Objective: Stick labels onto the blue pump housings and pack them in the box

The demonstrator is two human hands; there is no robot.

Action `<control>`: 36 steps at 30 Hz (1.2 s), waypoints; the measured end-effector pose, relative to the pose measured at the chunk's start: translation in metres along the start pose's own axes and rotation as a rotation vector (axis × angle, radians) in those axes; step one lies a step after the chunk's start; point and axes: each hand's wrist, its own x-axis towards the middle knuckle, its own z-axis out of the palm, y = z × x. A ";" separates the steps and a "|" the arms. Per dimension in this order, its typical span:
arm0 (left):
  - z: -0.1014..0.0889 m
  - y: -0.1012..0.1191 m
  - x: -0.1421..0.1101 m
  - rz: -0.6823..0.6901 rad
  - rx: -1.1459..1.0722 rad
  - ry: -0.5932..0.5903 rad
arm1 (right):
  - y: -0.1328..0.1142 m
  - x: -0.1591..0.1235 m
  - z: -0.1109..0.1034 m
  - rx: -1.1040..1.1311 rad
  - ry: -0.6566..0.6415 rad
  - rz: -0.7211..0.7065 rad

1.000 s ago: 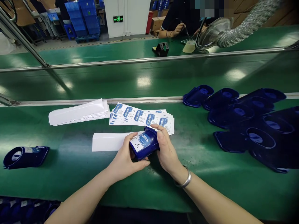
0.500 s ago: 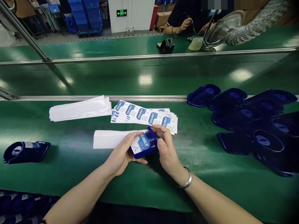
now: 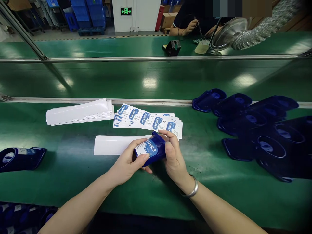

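Between my two hands is a dark blue plastic housing, tilted, with a blue and white label on its upper face. My left hand grips its left end, the thumb lying on the label's lower edge. Around the right end, my right hand has its fingers and thumb closed. Just behind the hands lies a blank white backing strip, partly covered by my left hand. Fanned sheets of printed labels lie farther back. The housing's underside and some fingertips are hidden.
Several dark blue housings stand at the right; one labelled housing lies at the left. A stack of white strips rests near the metal rail. Across the bench, a person's hands work near a duct.
My left thumb has moved from the label's upper left down to its lower edge. Both hands still hold the housing. The whole view has shifted slightly.
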 end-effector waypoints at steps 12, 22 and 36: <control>0.000 0.003 -0.001 0.096 0.162 0.045 | -0.003 0.006 -0.008 0.044 -0.123 -0.016; -0.006 0.002 0.008 -0.063 -0.353 0.152 | -0.011 0.002 -0.006 -0.185 -0.333 -0.508; -0.002 -0.003 0.008 0.022 -0.218 0.088 | -0.007 0.001 0.003 -0.274 -0.271 -0.570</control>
